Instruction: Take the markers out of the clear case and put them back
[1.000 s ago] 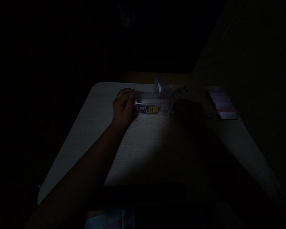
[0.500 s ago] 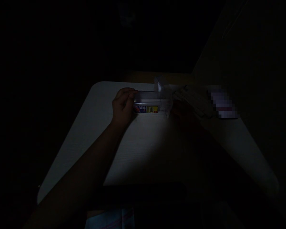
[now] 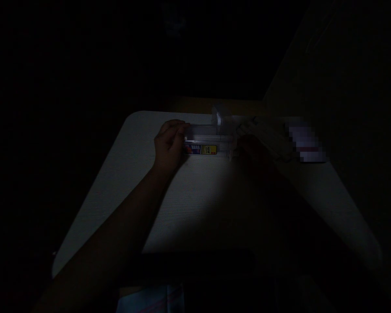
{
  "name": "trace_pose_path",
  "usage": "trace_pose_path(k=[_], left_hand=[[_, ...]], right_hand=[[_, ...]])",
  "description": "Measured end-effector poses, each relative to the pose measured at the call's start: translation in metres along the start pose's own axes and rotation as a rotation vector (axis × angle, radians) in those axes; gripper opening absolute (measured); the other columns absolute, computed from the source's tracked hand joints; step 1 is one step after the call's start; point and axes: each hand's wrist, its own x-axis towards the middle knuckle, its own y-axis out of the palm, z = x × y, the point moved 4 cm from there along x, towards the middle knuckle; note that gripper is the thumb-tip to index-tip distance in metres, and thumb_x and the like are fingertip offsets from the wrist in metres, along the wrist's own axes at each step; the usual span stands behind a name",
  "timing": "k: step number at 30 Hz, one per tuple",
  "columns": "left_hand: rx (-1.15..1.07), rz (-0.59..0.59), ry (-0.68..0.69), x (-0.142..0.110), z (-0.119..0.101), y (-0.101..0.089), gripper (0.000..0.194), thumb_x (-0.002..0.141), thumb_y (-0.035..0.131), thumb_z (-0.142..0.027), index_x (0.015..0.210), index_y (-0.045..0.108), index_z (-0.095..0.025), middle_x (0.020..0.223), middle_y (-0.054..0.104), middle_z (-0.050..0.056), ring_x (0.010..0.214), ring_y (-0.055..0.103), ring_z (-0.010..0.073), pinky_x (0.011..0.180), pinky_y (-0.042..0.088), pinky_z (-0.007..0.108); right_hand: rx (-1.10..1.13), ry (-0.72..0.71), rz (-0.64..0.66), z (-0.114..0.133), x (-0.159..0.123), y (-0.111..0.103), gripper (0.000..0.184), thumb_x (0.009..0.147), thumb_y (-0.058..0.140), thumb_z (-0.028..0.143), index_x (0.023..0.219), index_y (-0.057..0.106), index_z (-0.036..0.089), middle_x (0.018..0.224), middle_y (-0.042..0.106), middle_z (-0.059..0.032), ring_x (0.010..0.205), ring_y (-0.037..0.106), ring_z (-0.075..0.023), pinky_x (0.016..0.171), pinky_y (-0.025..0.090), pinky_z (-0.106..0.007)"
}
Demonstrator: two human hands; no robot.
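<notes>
A clear plastic box (image 3: 200, 138) lies lengthwise on the white table, a blue and yellow label (image 3: 200, 150) on its near side. At its right end a clear flap or lid (image 3: 219, 117) stands up. My left hand (image 3: 169, 143) is closed around the box's left end, thumb on the near side and fingers over the far side. Close by the right end, in deep shadow, is my right hand (image 3: 250, 150). Its fingers are too dark to make out, and I cannot tell whether it touches the box.
Very little light falls on the white table (image 3: 117, 187). Greyish flat items, perhaps packets (image 3: 263, 137), lie beyond my right hand. A blurred-out pale rectangular object (image 3: 308, 141) rests near the table's right edge. Light cloth (image 3: 153, 299) shows at the bottom.
The box and my left hand hold nearly the same place. My right hand has shifted very slightly at the box's right end.
</notes>
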Motion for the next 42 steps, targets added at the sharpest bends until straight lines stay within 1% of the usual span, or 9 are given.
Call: trace_pose_path(k=[5,9,12,14,18,23,26,32,42], left_hand=[[-0.017,-0.005,0.018,0.0,-0.001,0.0,0.027,0.091,0.049,-0.042,0.093,0.069,-0.025,0.097,0.064,0.002,0.098,0.061,0.0154,0.089,0.049,0.033],[-0.038,-0.017,0.021,0.0,0.0,0.0,0.026,0.091,0.049,-0.041,0.093,0.07,-0.025,0.097,0.064,0.002,0.097,0.061,0.0151,0.088,0.049,0.032],[-0.034,-0.016,0.032,0.0,0.0,0.0,0.026,0.091,0.049,-0.042,0.093,0.07,-0.026,0.096,0.065,0.002,0.097,0.061,0.0153,0.088,0.049,0.033],[-0.03,-0.017,0.037,0.0,0.0,0.0,0.027,0.091,0.049,-0.042,0.093,0.07,-0.026,0.096,0.065,0.002,0.097,0.061,0.0153,0.088,0.049,0.033],[-0.029,-0.014,0.02,0.0,0.001,0.0,0.027,0.091,0.049,-0.042,0.093,0.07,-0.026,0.097,0.065,0.002,0.098,0.061,0.0154,0.089,0.049,0.033],[-0.023,-0.013,0.008,-0.001,0.0,0.0,0.029,0.091,0.048,-0.044,0.093,0.07,-0.025,0.098,0.065,0.003,0.098,0.061,0.0158,0.089,0.049,0.033],[-0.021,-0.011,0.008,0.0,0.0,0.001,0.029,0.091,0.048,-0.045,0.093,0.07,-0.025,0.098,0.065,0.002,0.098,0.061,0.016,0.089,0.049,0.033],[-0.025,-0.011,0.009,0.0,0.002,0.001,0.029,0.091,0.048,-0.044,0.093,0.07,-0.026,0.097,0.064,0.002,0.097,0.061,0.0163,0.088,0.049,0.034],[0.011,0.006,-0.002,-0.001,0.001,0.001,0.03,0.092,0.045,-0.045,0.095,0.068,-0.026,0.099,0.063,0.002,0.099,0.06,0.0157,0.091,0.049,0.034]], right_hand=[[-0.042,-0.025,0.063,0.004,0.002,-0.002,0.032,0.09,0.04,0.021,0.108,0.066,0.015,0.109,0.067,-0.0119,0.1,0.059,-0.0225,0.09,0.043,-0.037],[-0.138,0.012,0.075,-0.002,0.0,-0.007,0.033,0.087,0.045,0.024,0.112,0.066,0.018,0.112,0.068,-0.0108,0.106,0.059,-0.0266,0.092,0.041,-0.042],[-0.161,0.056,0.032,-0.003,-0.002,-0.012,0.035,0.088,0.044,0.025,0.116,0.065,0.017,0.119,0.066,-0.0119,0.112,0.056,-0.0282,0.096,0.038,-0.045],[-0.145,0.05,0.047,0.001,-0.002,-0.012,0.036,0.089,0.043,0.026,0.117,0.064,0.016,0.12,0.064,-0.0128,0.113,0.056,-0.0276,0.096,0.037,-0.044],[-0.135,0.012,0.164,0.01,0.002,-0.005,0.034,0.09,0.04,0.023,0.114,0.064,0.016,0.116,0.066,-0.0122,0.106,0.058,-0.0241,0.089,0.039,-0.037],[-0.194,0.007,0.187,0.006,0.004,-0.008,0.035,0.089,0.041,0.024,0.114,0.064,0.017,0.108,0.068,-0.0123,0.099,0.059,-0.0259,0.085,0.038,-0.038],[-0.24,0.036,0.169,0.003,0.003,-0.012,0.035,0.09,0.04,0.026,0.115,0.064,0.02,0.11,0.068,-0.0119,0.1,0.059,-0.0274,0.086,0.036,-0.041],[-0.227,-0.017,0.225,0.014,0.006,-0.007,0.036,0.09,0.038,0.021,0.115,0.064,0.015,0.108,0.069,-0.013,0.093,0.061,-0.024,0.082,0.037,-0.037],[-0.218,-0.018,0.154,0.002,0.003,-0.004,0.038,0.089,0.04,0.024,0.12,0.061,0.018,0.113,0.067,-0.0125,0.1,0.059,-0.0267,0.086,0.034,-0.039]])
